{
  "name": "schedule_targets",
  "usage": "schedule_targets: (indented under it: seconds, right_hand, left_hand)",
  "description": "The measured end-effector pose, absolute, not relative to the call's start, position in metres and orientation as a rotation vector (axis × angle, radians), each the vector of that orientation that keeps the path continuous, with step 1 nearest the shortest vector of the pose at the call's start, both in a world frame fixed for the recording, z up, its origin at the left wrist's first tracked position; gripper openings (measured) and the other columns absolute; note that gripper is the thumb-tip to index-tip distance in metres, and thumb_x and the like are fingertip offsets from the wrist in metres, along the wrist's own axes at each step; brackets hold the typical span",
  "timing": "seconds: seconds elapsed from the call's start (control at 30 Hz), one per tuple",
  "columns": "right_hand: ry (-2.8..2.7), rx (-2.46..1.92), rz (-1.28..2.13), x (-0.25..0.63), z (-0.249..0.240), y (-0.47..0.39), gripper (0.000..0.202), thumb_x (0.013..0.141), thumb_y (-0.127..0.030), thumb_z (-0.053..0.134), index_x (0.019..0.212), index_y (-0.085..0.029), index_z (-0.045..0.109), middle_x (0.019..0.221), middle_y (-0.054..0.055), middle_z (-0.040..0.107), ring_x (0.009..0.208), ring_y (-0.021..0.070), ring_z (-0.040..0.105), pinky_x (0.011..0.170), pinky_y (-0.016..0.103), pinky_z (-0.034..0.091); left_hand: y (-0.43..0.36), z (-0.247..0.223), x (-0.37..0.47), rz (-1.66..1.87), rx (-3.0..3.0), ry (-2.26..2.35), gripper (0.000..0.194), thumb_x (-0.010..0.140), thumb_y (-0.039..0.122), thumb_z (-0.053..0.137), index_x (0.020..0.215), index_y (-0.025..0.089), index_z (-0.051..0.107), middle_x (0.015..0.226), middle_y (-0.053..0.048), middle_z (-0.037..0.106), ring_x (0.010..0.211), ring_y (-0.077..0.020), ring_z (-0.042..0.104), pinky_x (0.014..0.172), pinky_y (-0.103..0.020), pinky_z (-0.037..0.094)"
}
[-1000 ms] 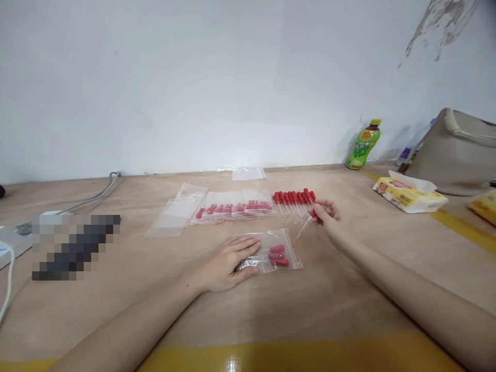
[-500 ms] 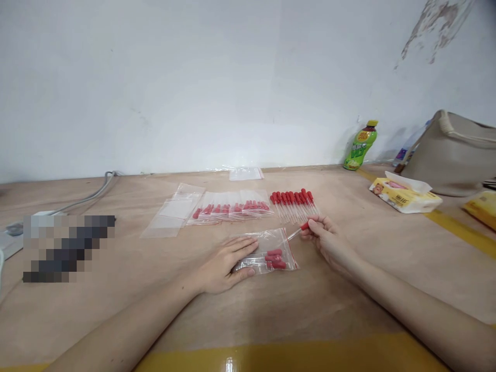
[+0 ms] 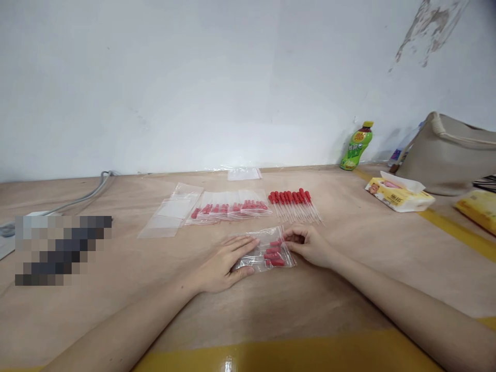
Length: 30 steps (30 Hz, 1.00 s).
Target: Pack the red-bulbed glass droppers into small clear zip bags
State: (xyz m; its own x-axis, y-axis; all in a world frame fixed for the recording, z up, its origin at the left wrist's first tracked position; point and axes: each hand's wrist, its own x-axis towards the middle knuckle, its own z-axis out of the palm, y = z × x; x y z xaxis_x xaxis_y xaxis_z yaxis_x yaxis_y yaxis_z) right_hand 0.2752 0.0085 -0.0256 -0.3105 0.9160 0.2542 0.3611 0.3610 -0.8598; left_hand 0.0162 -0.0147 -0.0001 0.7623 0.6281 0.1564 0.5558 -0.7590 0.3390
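Note:
A clear zip bag (image 3: 259, 262) with a red line along its mouth lies flat in front of me, its mouth facing right. My left hand (image 3: 227, 262) rests flat on the bag's left part, fingers stretched out. Inside the bag are several droppers (image 3: 273, 256) with red rubber bulbs and thin clear tubes. At the bag's mouth, my right hand (image 3: 304, 243) has thumb and fingers pinched at the bulb end of the uppermost dropper (image 3: 276, 243), most of which is inside. The fingertips partly cover that end.
Loose red-bulbed droppers (image 3: 289, 197) lie in a row behind the bag. Left of them are filled bags (image 3: 228, 206) and flat bags (image 3: 165, 219). A green bottle (image 3: 356, 146), tissue pack (image 3: 399, 194) and grey handbag (image 3: 445, 155) stand right; a cable (image 3: 85, 196) runs left.
My right hand has moved left to the bag's mouth, and the dropper it held has slid into the bag above the others. My left hand has stayed on the bag.

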Motion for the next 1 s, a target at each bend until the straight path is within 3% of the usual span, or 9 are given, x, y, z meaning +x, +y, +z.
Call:
schedule_targets:
  seconds: [0.17,0.27,0.4,0.53,0.63,0.8,1.0]
  right_hand:
    - [-1.928,-1.042,0.906,0.265,-0.021,0.002,0.016,0.075,-0.028,0.052,0.078,-0.018,0.065,0.076,0.003,0.065,0.071,0.0153,0.058,0.065,0.028,0.046]
    - [-1.910,-1.124,0.837,0.278,-0.014,0.014,0.018,0.074,-0.031,0.053,0.080,-0.018,0.065,0.076,0.004,0.067,0.068,0.0158,0.059,0.062,0.028,0.046]
    - [-1.768,-1.443,0.361,0.319,-0.004,0.058,0.020,0.071,-0.033,0.054,0.077,-0.018,0.066,0.069,0.004,0.065,0.057,0.0145,0.053,0.054,0.027,0.041]
    - [-1.628,-1.676,0.130,0.345,-0.002,0.105,0.033,0.072,-0.039,0.052,0.088,-0.015,0.068,0.074,0.007,0.065,0.064,0.0175,0.057,0.059,0.028,0.042]
    - [-1.605,-1.790,0.137,0.341,-0.005,0.126,0.040,0.071,-0.044,0.053,0.092,-0.013,0.068,0.083,0.010,0.065,0.076,0.0206,0.059,0.066,0.030,0.043]
    - [-1.526,-1.867,0.190,0.327,-0.003,0.138,0.020,0.068,-0.031,0.058,0.077,-0.016,0.067,0.085,0.011,0.065,0.086,0.0235,0.059,0.073,0.031,0.043]
    - [-1.458,-1.408,0.609,0.324,0.018,0.103,0.018,0.078,-0.033,0.048,0.090,-0.019,0.049,0.073,0.002,0.063,0.059,0.0114,0.055,0.054,0.023,0.043]
  left_hand:
    - [-0.015,0.001,0.017,0.352,2.687,0.956,0.054,0.089,0.043,0.041,0.137,0.025,0.026,0.139,-0.006,0.035,0.127,-0.0227,0.031,0.105,-0.042,0.027]
    - [-0.016,0.001,0.016,0.330,2.695,0.970,0.055,0.088,0.044,0.040,0.137,0.023,0.026,0.139,-0.006,0.034,0.128,-0.0223,0.030,0.105,-0.041,0.026]
    - [-0.015,-0.002,0.015,0.349,2.696,0.960,0.054,0.089,0.044,0.040,0.137,0.023,0.027,0.139,-0.006,0.034,0.128,-0.0222,0.029,0.105,-0.041,0.027]
    - [-0.015,-0.004,0.013,0.344,2.689,0.963,0.054,0.089,0.044,0.040,0.136,0.023,0.027,0.140,-0.006,0.033,0.129,-0.0222,0.028,0.105,-0.041,0.026]
    - [-0.014,-0.004,0.013,0.331,2.689,0.973,0.054,0.089,0.045,0.040,0.136,0.022,0.027,0.140,-0.006,0.032,0.129,-0.0218,0.028,0.106,-0.041,0.026]
    - [-0.014,-0.005,0.013,0.346,2.689,0.962,0.054,0.088,0.044,0.040,0.136,0.023,0.027,0.140,-0.005,0.033,0.129,-0.0214,0.028,0.106,-0.041,0.026]
    - [-0.014,-0.004,0.013,0.360,2.692,0.956,0.053,0.088,0.043,0.041,0.136,0.024,0.028,0.139,-0.006,0.034,0.128,-0.0215,0.029,0.105,-0.041,0.027]
